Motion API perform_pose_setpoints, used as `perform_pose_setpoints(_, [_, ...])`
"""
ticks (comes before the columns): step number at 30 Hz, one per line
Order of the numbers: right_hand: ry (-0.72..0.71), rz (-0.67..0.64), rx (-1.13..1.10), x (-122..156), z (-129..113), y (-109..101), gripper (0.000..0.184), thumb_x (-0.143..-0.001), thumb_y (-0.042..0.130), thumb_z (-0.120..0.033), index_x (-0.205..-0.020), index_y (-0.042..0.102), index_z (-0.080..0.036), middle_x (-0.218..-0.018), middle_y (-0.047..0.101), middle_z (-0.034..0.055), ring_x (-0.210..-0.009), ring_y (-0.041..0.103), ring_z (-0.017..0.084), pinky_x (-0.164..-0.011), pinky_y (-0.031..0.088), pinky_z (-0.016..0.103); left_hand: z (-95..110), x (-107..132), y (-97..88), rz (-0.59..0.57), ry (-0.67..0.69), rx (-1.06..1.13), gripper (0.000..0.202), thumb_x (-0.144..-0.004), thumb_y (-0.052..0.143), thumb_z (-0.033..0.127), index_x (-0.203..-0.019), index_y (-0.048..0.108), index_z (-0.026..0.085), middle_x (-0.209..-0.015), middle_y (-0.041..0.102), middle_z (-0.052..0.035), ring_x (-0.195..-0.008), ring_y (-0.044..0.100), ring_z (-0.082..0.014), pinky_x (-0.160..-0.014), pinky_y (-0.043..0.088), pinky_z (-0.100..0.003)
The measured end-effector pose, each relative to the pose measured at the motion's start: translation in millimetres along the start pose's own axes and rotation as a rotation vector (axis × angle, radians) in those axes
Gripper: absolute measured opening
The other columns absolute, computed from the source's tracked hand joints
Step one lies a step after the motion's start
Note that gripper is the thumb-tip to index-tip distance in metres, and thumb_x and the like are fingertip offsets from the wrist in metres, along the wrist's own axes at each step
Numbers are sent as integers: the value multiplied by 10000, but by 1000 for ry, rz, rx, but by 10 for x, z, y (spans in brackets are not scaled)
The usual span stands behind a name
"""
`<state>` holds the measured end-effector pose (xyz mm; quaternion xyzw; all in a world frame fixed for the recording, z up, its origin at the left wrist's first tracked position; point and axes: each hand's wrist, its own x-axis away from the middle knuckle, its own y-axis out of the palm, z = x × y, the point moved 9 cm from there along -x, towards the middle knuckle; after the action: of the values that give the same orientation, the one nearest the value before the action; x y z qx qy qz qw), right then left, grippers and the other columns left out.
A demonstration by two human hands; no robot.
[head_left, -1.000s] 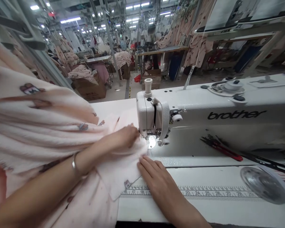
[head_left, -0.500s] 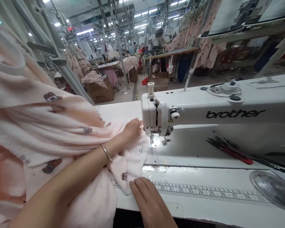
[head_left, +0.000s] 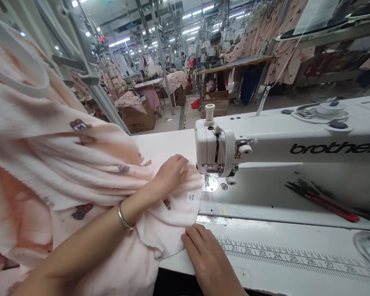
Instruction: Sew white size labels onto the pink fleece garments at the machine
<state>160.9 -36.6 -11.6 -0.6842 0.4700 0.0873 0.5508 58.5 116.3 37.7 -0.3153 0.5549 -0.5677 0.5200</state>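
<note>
A pale pink fleece garment [head_left: 111,187] with small bear prints lies bunched over the table's left side. Its edge reaches the presser foot [head_left: 207,181] of a white sewing machine [head_left: 214,150]. My left hand [head_left: 172,174], a silver bangle on its wrist, has its fingers curled down on the fleece, just left of the needle area. Beside the garment's near edge, my right hand [head_left: 208,255] has bent fingers closed at the cloth; its thumb is hidden. A small white size label [head_left: 191,197] marked 2XL shows on the fleece between the hands.
Red-handled scissors or snips [head_left: 323,201] lie under the machine arm. A printed ruler [head_left: 279,257] runs along the table front, with a clear round object [head_left: 368,246] at its right end. Cardboard boxes [head_left: 138,117] and hanging garments [head_left: 286,65] stand beyond.
The view has turned slightly left. My left hand has drawn back a little from the presser foot. The garment's near corner has curled, hiding the bear print there, and the right fingers are more bent.
</note>
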Motion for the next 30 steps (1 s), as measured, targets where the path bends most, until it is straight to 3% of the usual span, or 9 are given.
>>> perform_pose_setpoints(3, [-11, 8, 146, 95, 77, -22, 370, -858, 375, 18, -1163, 575, -47, -1134, 561, 152, -1083, 479, 296, -869, 416, 402, 101, 112, 86, -29, 28, -30, 278, -858, 435, 58, -1109, 554, 74, -1199, 550, -178, -1094, 549, -262, -905, 498, -409])
perform_pose_setpoints(6, [42, -50, 303, 115, 235, 10, 436, -887, 370, -27, -1304, 494, -15, -1284, 515, 161, -1189, 426, 330, -924, 361, 421, 283, 348, 84, -138, 153, -26, 314, -883, 372, 29, -1106, 574, 117, -1254, 545, -135, -1112, 563, -213, -931, 508, -344])
perform_pose_setpoints(9, [97, -61, 388, 50, 351, 22, 398, -931, 341, -74, -1273, 536, -24, -1311, 525, 147, -1202, 436, 337, -893, 352, 423, 453, 611, 127, -263, 355, -85, 334, -927, 331, 51, -1151, 573, 107, -1281, 565, -115, -1167, 556, -182, -973, 496, -281])
perform_pose_setpoints(13, [80, -30, 424, -54, 411, -2, 339, -953, 377, -82, -1213, 583, -18, -1298, 547, 160, -1209, 459, 340, -881, 358, 430, 505, 755, 327, -200, 555, -219, 393, -985, 335, 219, -1287, 487, 20, -1343, 535, -161, -1284, 482, -223, -1089, 419, -337])
perform_pose_setpoints(18, [123, -44, 425, -159, 682, -94, 339, -966, 357, -89, -1182, 613, -33, -1247, 588, 144, -1181, 488, 324, -864, 369, 422, 451, 561, 599, -82, 539, -240, 449, -981, 365, 266, -1332, 427, -8, -1389, 480, -185, -1316, 442, -274, -1086, 431, -378])
perform_pose_setpoints(22, [200, -109, 429, -227, 909, -117, 368, -988, 322, -146, -1161, 637, -64, -1198, 620, 104, -1128, 511, 280, -868, 364, 395, 524, 376, 522, -49, 527, -160, 397, -995, 263, 197, -1270, 463, -8, -1285, 562, -196, -1266, 497, -246, -1088, 425, -391])
perform_pose_setpoints(27, [181, -120, 437, -238, 947, -99, 353, -973, 351, -131, -1181, 626, -56, -1177, 625, 117, -1139, 493, 275, -907, 347, 399, 521, 354, 478, -202, 474, -38, 387, -995, 237, 155, -1267, 488, 45, -1301, 559, -148, -1248, 512, -191, -1098, 414, -320])
perform_pose_setpoints(30, [166, -108, 418, -236, 947, -97, 342, -965, 367, -110, -1189, 616, -43, -1158, 627, 133, -1142, 489, 272, -921, 346, 399, 500, 397, 510, -244, 466, -24, 421, -997, 209, 164, -1321, 445, 32, -1365, 504, -174, -1303, 462, -214, -1087, 426, -353])
